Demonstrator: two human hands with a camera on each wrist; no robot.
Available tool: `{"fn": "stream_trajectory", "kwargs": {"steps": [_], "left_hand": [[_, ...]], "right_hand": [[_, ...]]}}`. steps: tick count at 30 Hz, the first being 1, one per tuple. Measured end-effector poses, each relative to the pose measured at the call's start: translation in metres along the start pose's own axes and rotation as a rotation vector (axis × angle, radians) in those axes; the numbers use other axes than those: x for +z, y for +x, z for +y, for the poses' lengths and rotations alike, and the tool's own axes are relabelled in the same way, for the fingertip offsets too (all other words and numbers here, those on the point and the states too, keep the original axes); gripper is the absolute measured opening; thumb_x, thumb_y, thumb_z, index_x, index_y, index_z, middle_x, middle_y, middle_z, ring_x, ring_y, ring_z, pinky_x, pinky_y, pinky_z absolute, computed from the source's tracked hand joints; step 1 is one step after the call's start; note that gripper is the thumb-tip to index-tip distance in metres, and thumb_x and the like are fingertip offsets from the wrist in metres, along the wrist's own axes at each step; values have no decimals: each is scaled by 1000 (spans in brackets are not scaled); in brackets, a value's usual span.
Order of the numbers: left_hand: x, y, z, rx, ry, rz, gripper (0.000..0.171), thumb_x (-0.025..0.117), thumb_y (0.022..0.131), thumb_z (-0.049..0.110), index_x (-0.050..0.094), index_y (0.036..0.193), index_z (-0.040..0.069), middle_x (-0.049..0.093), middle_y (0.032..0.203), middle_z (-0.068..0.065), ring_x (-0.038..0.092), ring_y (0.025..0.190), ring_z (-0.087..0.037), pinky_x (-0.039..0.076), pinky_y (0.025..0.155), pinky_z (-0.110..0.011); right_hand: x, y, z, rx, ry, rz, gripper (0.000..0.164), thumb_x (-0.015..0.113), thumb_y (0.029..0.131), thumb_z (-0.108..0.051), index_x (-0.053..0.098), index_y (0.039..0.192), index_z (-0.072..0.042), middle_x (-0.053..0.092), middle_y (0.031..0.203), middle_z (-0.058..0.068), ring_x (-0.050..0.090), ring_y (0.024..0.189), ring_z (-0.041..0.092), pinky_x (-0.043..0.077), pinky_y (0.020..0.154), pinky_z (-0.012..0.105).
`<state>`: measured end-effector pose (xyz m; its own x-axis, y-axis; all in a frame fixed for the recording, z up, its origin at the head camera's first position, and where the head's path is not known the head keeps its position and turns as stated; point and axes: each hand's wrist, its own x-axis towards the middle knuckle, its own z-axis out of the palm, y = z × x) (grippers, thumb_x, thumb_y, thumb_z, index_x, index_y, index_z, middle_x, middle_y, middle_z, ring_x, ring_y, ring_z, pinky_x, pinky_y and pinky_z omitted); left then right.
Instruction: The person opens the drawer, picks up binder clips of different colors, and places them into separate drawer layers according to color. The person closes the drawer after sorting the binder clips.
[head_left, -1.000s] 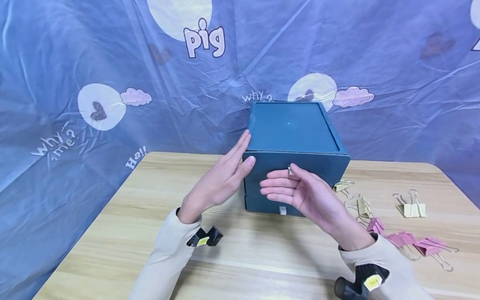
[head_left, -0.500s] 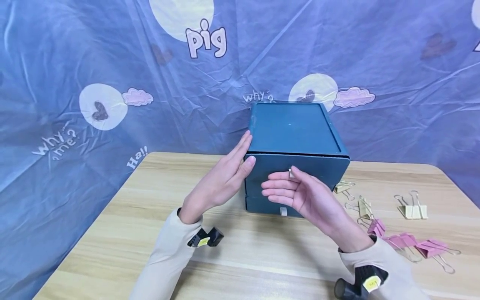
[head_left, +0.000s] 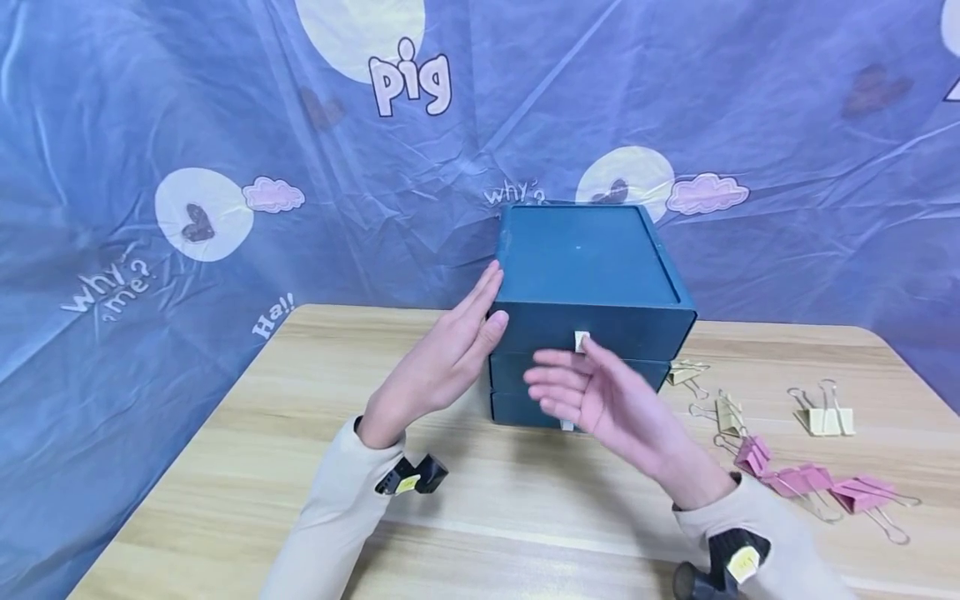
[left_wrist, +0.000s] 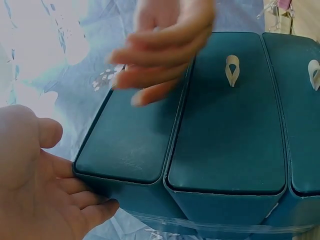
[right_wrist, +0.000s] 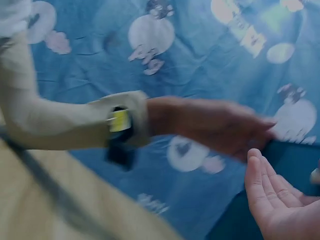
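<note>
A dark teal box (head_left: 588,258) with three stacked drawers stands on the table. My left hand (head_left: 442,358) lies along its left side, fingers extended and fingertips near the upper front corner. The top drawer (head_left: 637,329) sits flush in the box, its pale pull tab (head_left: 581,341) showing at my right thumb tip. In front of the drawers, my right hand (head_left: 611,404) is blurred, with loosely extended fingers and nothing in them. The left wrist view shows the tab of the middle drawer (left_wrist: 232,70); the top drawer's tab is hidden there behind the right hand.
Yellow binder clips (head_left: 825,421) and pink binder clips (head_left: 862,493) lie to the right of the box on the wooden table (head_left: 247,467). A printed blue cloth (head_left: 375,217) hangs behind the table.
The top drawer was slightly pulled out, with a dark gap along its upper edge, and is now flush. My right hand has come off its tab. The left hand has stayed in place.
</note>
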<state>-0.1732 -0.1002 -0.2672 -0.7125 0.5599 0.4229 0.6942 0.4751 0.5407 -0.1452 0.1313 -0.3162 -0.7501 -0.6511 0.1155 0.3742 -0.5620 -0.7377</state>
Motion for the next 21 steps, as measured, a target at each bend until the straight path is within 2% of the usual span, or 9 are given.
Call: {"fn": "stream_trajectory", "kwargs": {"steps": [4, 7, 12, 15, 21], "left_hand": [[0, 0, 0, -1, -1, 3, 61, 22, 107, 38, 14, 153, -1, 5, 162, -8, 6, 146, -9, 12, 118, -31], [1, 0, 0, 2, -7, 3, 62, 21, 107, 40, 13, 153, 0, 5, 162, -8, 5, 146, -9, 12, 118, -31], [2, 1, 0, -2, -7, 1, 64, 19, 106, 43, 12, 153, -1, 4, 162, -8, 4, 146, -8, 11, 118, -31], [2, 1, 1, -1, -11, 1, 65, 18, 106, 43, 12, 153, -1, 4, 162, -8, 4, 146, -8, 10, 118, -31], [1, 2, 1, 6, -15, 5, 64, 18, 106, 43, 11, 153, 0, 3, 162, -7, 3, 146, -9, 10, 118, -31]], "right_hand": [[-10, -11, 21, 117, -19, 72, 42, 29, 108, -28, 56, 125, -1, 64, 117, 16, 61, 112, 24, 43, 103, 36], [-19, -17, 30, 162, -2, 106, 39, 30, 108, -26, 57, 123, -1, 65, 117, 15, 61, 113, 24, 41, 105, 36], [-31, -15, 28, 122, 115, 105, 45, 27, 108, -27, 58, 121, 3, 64, 119, 18, 60, 115, 25, 42, 104, 35], [-34, -11, 25, 108, 148, 96, 47, 26, 108, -28, 58, 121, 4, 64, 120, 18, 60, 116, 26, 43, 103, 35], [-34, -8, 24, 103, 43, 108, 44, 26, 108, -26, 57, 123, 1, 64, 120, 17, 60, 116, 25, 41, 105, 37]]}}
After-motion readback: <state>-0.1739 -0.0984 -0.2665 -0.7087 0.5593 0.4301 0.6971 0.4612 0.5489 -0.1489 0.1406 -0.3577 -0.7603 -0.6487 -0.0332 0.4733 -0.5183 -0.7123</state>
